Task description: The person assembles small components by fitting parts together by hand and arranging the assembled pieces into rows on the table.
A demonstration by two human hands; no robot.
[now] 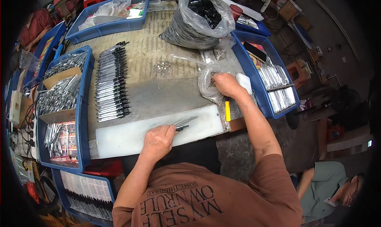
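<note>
My left hand (159,141) is closed round a pen (182,128), whose black end sticks out to the right over a white board (119,137) at the table's near edge. The pen's other end is hidden in the fist. Farther right, my right hand (226,85) reaches into a clear plastic bag (205,84) of small metal parts, its fingertips bent together; what they pinch cannot be seen. Just below that hand lies a yellow-handled tool (227,111). A row of silver and black pens (112,84) lies to the left beyond the board.
A pile of small metal parts (162,68) lies mid-table. Behind it stands a big bag of black parts (200,22). Blue trays of silver pen parts flank the table, one left (84,108) and one right (266,104). Another person (327,187) is at the lower right.
</note>
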